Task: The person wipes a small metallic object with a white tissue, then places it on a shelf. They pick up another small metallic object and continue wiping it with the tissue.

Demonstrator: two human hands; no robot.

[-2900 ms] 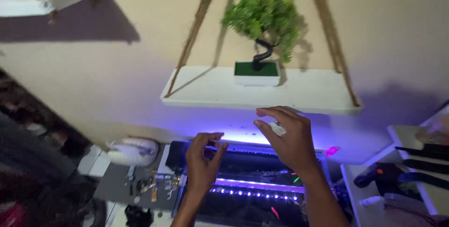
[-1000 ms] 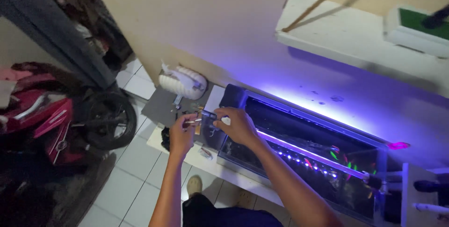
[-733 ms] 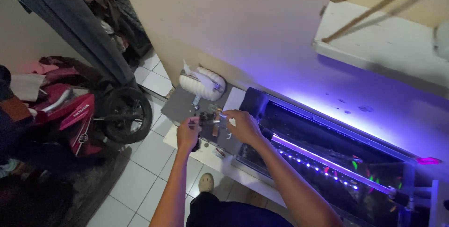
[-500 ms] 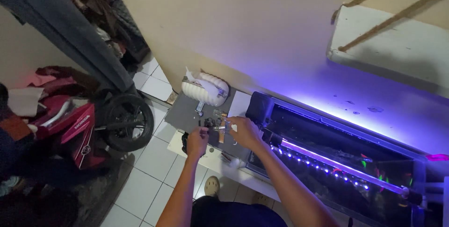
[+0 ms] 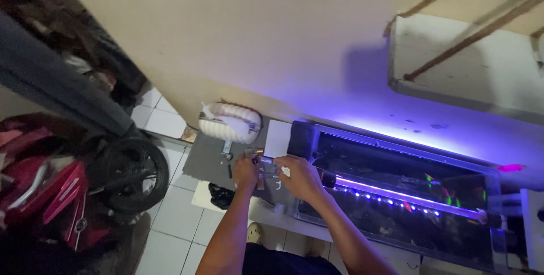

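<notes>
Motorbike wheel (image 5: 131, 174): one round black rubber tyre, far left on white floor tiles.
White ribbed object (image 5: 229, 129): one, rounded, at the grey board's (image 5: 207, 159) far edge.
Left hand (image 5: 246, 172): fingers curled over small metal parts (image 5: 262, 160) on the board; exact grip cannot be told.
Right hand (image 5: 298, 177): pinching a small white piece (image 5: 285, 171), just beside the left.
Aquarium (image 5: 396, 195): one long glass tank, violet light strip.

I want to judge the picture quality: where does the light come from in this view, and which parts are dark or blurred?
Head view: the main light is the violet strip in the aquarium, and its glow spreads over the wall. The left hand and right hand are dim and slightly soft over the grey board. The motorcycle at the left is dark and blurred.
</notes>
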